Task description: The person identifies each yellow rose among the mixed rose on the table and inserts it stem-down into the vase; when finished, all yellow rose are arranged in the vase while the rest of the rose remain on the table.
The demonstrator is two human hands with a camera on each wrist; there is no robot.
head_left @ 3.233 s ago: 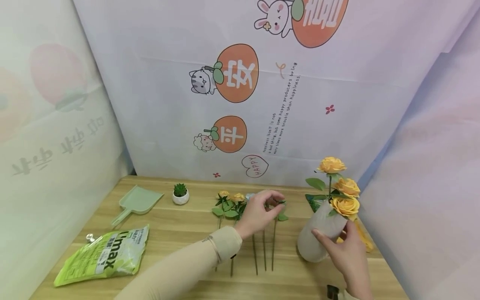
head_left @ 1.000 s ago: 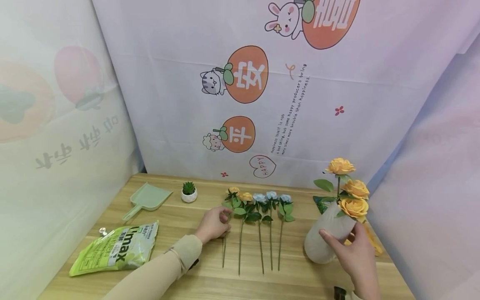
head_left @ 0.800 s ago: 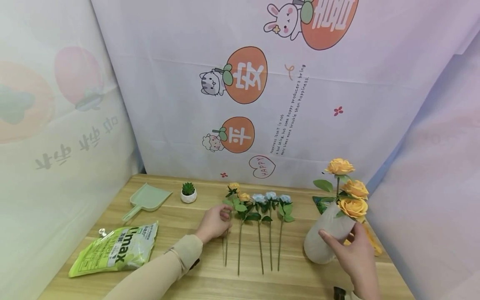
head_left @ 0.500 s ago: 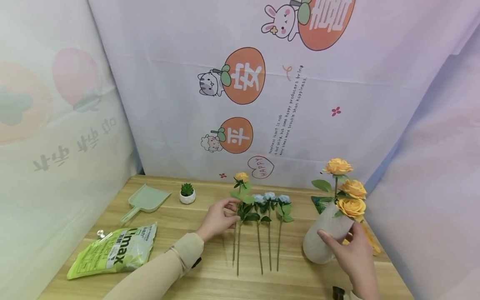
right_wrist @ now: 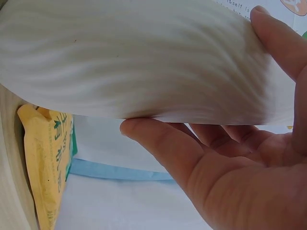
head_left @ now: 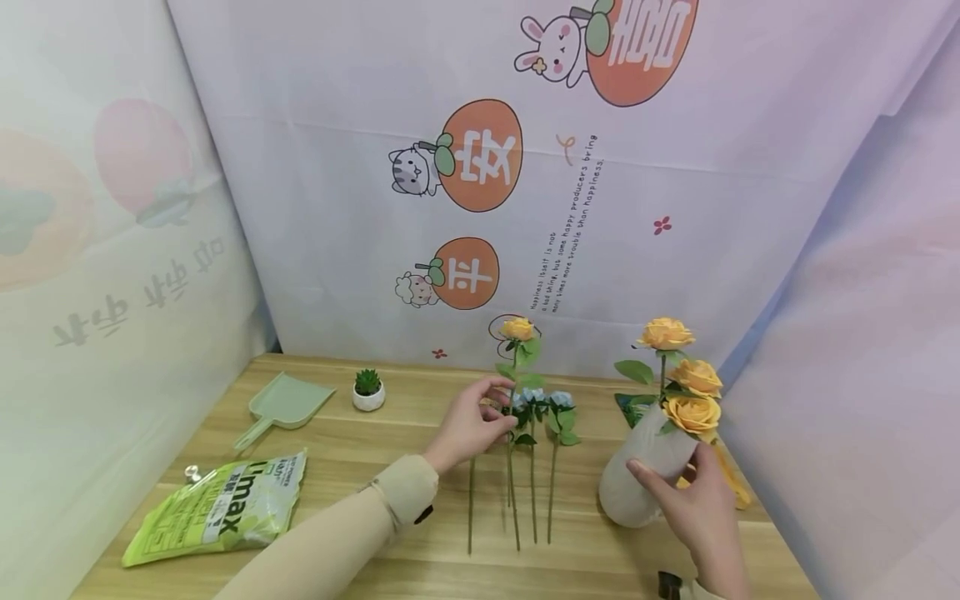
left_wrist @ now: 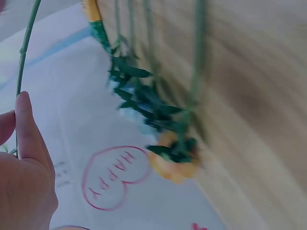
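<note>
My left hand point(head_left: 471, 423) lifted orange rose point(head_left: 517, 328) off bench point(head_left: 345, 467), carried it right; stem now upright above blue roses point(head_left: 543, 400).

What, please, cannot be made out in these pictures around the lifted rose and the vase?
- Head view: the left hand hides its grip on the lifted yellow rose.
- Left wrist view: the lying roses are motion-blurred.
- Right wrist view: the white vase is cut off; its mouth is unseen.
</note>
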